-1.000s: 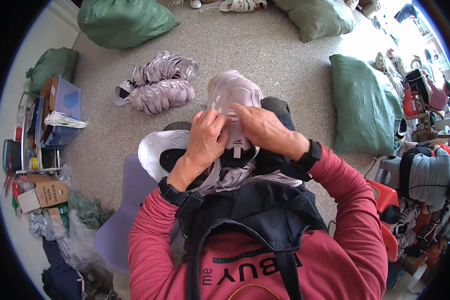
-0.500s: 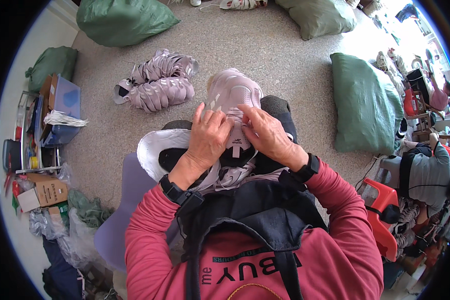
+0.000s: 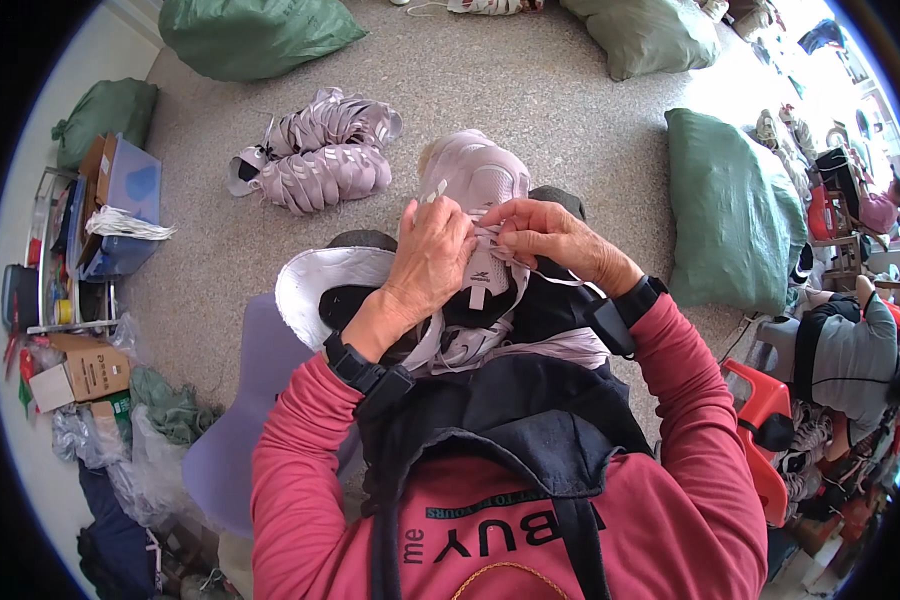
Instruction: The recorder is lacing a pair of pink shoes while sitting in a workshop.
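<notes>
A pale pink sneaker upper rests over my knees, toe pointing away, its tongue between my hands. My right hand pinches a pale shoelace over the lacing, and a length of it trails to the right. On the lacing's left edge sits my left hand, its fingers curled and pressed together; what they grip is hidden. Below the tongue, more pink uppers lie in my lap against the dark apron. A white-lined piece with a dark opening is left of my left wrist.
Two rows of nested pink uppers lie on the speckled floor ahead. Green sacks stand around. At left are a blue bin and a cardboard box. A red stool and another person are at right.
My right hand has drawn in from the shoe's right edge and now pinches a lace, with a loose length showing. My left fingers have curled in closer to the lacing.
</notes>
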A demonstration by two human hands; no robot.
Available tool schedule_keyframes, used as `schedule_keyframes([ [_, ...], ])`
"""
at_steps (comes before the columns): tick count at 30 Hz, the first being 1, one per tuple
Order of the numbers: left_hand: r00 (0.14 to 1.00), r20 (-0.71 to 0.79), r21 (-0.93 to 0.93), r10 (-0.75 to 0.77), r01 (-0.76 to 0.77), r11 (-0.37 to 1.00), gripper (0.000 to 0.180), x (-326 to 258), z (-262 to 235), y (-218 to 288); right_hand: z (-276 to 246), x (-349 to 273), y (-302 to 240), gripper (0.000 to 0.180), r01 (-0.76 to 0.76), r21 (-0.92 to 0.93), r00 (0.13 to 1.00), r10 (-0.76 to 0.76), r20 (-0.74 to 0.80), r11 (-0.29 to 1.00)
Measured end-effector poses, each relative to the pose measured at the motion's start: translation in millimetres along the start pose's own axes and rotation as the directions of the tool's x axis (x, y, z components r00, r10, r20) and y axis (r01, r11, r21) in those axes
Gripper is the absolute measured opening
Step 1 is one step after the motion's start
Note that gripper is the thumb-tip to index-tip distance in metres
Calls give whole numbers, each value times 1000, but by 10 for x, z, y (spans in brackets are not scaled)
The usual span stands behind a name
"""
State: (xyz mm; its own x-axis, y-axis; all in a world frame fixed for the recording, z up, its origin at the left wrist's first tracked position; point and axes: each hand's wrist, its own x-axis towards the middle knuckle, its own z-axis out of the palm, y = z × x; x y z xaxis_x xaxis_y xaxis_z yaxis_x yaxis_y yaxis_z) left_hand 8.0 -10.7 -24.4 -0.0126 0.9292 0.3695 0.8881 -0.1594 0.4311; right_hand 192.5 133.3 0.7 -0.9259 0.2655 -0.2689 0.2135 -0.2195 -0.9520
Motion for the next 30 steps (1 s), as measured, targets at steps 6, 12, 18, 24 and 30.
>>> schedule_keyframes([
  [6, 997, -68, 82, -34, 40, 996, 13, 73, 77, -12, 85, 27, 117, 30, 28, 23, 988, -25, -152, 999],
  [12, 982, -44, -176, -183, 172, 969, 19, -6, 162, -241, 247, 96, 183, 30, 95, -570, 921, -290, -261, 816],
  [18, 801, 402, -678, -443, 586, 445, 26, -197, -193, -371, 327, 128, 354, 30, 163, -636, 769, -501, -397, 754],
  [24, 757, 516, -645, -400, 651, 400, 27, -167, -486, -387, 255, -273, 392, 35, 112, -704, 864, -419, -280, 701],
  [30, 864, 444, -379, -238, 421, 824, 20, -251, -865, -500, 316, -327, 464, 20, 87, -605, 855, -371, -362, 791],
])
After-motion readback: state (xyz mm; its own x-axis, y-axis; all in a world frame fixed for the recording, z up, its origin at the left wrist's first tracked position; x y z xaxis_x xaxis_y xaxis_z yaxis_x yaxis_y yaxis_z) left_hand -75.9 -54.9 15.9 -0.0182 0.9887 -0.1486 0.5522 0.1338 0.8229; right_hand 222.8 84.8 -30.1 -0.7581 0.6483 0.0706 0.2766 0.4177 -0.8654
